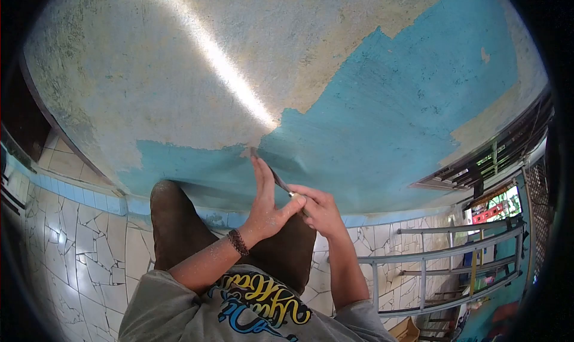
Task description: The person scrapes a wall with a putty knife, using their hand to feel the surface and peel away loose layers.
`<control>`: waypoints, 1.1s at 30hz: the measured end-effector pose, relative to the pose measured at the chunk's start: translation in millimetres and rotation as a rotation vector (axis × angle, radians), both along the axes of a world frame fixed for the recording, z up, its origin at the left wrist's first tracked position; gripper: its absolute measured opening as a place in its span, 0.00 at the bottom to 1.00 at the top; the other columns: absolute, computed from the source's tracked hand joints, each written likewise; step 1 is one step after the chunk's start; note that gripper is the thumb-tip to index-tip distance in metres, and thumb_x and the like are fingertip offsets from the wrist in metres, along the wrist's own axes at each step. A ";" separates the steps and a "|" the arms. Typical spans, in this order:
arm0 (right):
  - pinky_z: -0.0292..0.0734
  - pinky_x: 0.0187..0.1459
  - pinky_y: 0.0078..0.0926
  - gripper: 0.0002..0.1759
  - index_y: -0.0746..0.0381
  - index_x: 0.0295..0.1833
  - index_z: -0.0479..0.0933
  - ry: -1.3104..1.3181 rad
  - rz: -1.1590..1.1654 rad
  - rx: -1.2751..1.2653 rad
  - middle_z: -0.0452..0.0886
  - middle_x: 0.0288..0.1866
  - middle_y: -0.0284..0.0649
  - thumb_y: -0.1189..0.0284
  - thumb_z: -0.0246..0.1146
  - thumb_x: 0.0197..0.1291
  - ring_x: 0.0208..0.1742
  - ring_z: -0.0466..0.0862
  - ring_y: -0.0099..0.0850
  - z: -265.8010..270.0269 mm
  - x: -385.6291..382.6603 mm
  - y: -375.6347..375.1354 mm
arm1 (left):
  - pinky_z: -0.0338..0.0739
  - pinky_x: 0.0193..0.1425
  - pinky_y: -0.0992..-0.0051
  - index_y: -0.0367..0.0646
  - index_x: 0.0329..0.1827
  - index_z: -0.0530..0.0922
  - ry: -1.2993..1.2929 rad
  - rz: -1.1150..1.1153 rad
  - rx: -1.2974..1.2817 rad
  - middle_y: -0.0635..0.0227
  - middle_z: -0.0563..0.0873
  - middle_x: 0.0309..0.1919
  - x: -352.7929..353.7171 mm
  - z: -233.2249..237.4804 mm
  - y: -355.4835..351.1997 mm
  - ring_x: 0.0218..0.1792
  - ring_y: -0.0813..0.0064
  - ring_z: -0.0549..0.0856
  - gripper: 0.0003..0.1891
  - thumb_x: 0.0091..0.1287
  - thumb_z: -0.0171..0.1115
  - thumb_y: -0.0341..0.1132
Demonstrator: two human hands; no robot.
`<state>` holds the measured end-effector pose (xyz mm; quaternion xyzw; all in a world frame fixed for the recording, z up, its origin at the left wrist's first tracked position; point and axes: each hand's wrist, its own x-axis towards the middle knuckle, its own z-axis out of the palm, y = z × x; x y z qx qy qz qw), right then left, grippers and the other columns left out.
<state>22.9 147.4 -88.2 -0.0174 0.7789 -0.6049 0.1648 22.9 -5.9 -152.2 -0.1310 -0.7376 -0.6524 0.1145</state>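
A long scraping tool (275, 177) with a dark blade slants up to the left, its tip against the wall (179, 84) at the edge of the blue paint (382, 102). My right hand (320, 209) is wrapped round its handle. My left hand (267, 207), with a dark bracelet at the wrist, has its fingers stretched along the blade and its thumb by the handle. Pale dust speckles the left hand and forearm. Above the tip, the wall surface is bare and greyish.
A metal ladder (442, 255) lies across the right side, near a barred window (490, 162). Cracked-pattern tiles (78, 252) cover the floor. A dark doorway (24, 108) is at the far left. My knees are close to the wall.
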 end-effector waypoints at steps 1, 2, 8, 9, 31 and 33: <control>0.62 0.23 0.14 0.18 0.59 0.61 0.82 -0.003 0.028 0.008 0.74 0.24 0.28 0.74 0.54 0.70 0.24 0.68 0.14 -1.1 -2.2 -1.1 | 0.33 0.81 0.57 0.25 0.76 0.25 0.016 0.058 0.009 0.33 0.28 0.77 -4.1 -9.8 -1.7 0.80 0.47 0.28 0.60 0.67 0.65 0.52; 0.63 0.24 0.15 0.19 0.59 0.61 0.82 0.032 0.038 0.047 0.74 0.24 0.28 0.74 0.54 0.69 0.24 0.69 0.15 -4.6 -0.1 -4.4 | 0.33 0.81 0.57 0.25 0.76 0.25 0.033 0.113 0.019 0.33 0.28 0.77 -4.9 -15.6 -2.3 0.80 0.47 0.28 0.60 0.67 0.65 0.52; 0.63 0.23 0.15 0.18 0.62 0.60 0.82 -0.073 -0.064 -0.033 0.74 0.24 0.28 0.75 0.54 0.68 0.22 0.68 0.15 2.0 4.0 6.7 | 0.35 0.81 0.56 0.26 0.77 0.27 -0.005 -0.108 0.020 0.30 0.28 0.76 0.7 -5.3 -7.9 0.79 0.43 0.28 0.62 0.65 0.67 0.53; 0.62 0.23 0.15 0.18 0.62 0.60 0.82 -0.043 -0.051 -0.019 0.74 0.24 0.28 0.75 0.54 0.68 0.22 0.67 0.15 2.9 2.4 2.4 | 0.35 0.81 0.57 0.26 0.76 0.26 -0.005 -0.070 0.021 0.31 0.27 0.76 0.3 -5.6 -6.8 0.79 0.45 0.28 0.62 0.66 0.66 0.54; 0.59 0.21 0.14 0.18 0.63 0.59 0.82 -0.120 -0.117 -0.015 0.73 0.24 0.28 0.72 0.54 0.69 0.21 0.66 0.14 16.3 10.5 -8.1 | 0.37 0.81 0.56 0.24 0.76 0.26 -0.016 -0.082 0.002 0.28 0.29 0.76 0.0 -7.5 -10.1 0.79 0.41 0.31 0.64 0.64 0.67 0.58; 0.58 0.20 0.14 0.18 0.63 0.59 0.82 -0.130 -0.120 -0.002 0.72 0.23 0.27 0.72 0.54 0.69 0.20 0.65 0.14 17.2 11.2 -5.6 | 0.37 0.81 0.55 0.24 0.76 0.27 -0.021 -0.074 0.007 0.28 0.29 0.76 2.2 -7.6 -6.0 0.79 0.41 0.31 0.65 0.63 0.67 0.59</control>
